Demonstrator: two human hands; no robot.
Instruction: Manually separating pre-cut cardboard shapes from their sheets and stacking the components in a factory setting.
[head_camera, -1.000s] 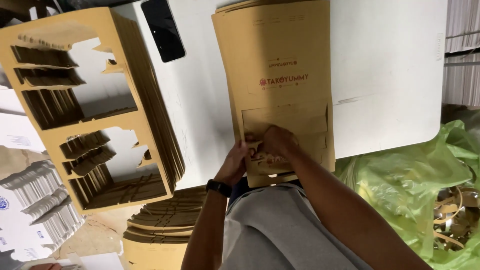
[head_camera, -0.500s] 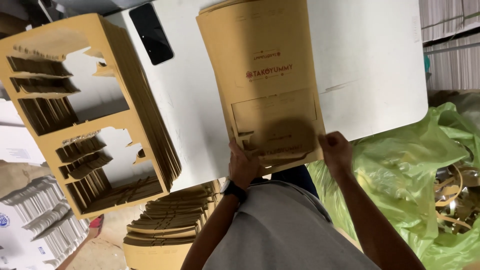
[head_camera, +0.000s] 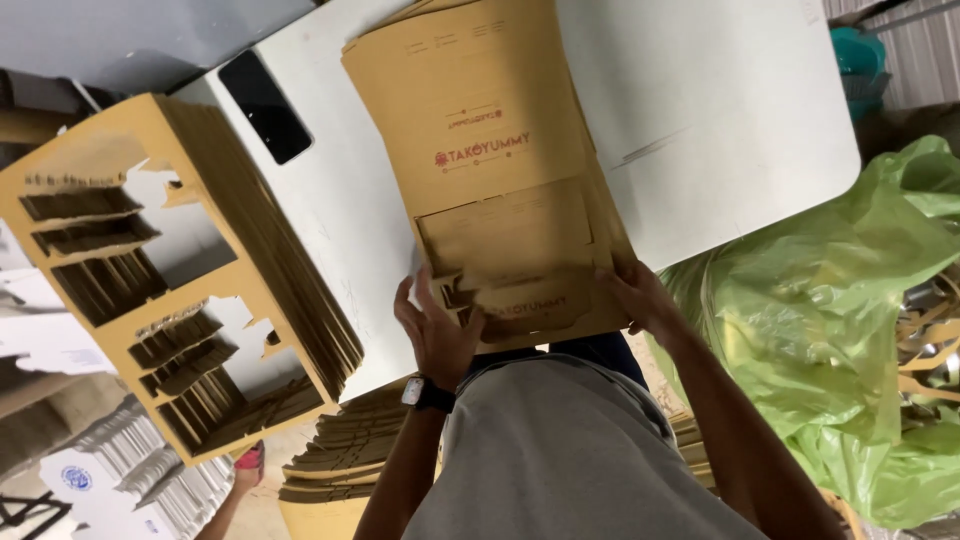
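Brown die-cut cardboard sheets (head_camera: 500, 180) stacked on white surface (head_camera: 720, 130), near edge gripped by left hand (head_camera: 437, 330) and right hand (head_camera: 640, 300), fingers curled closed around the stack; punched-out frame pile (head_camera: 190, 270) lies leftward.

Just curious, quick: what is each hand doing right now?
Left hand: grip closed on the near edge of the cardboard sheet stack.
Right hand: grip on the stack's near right corner.
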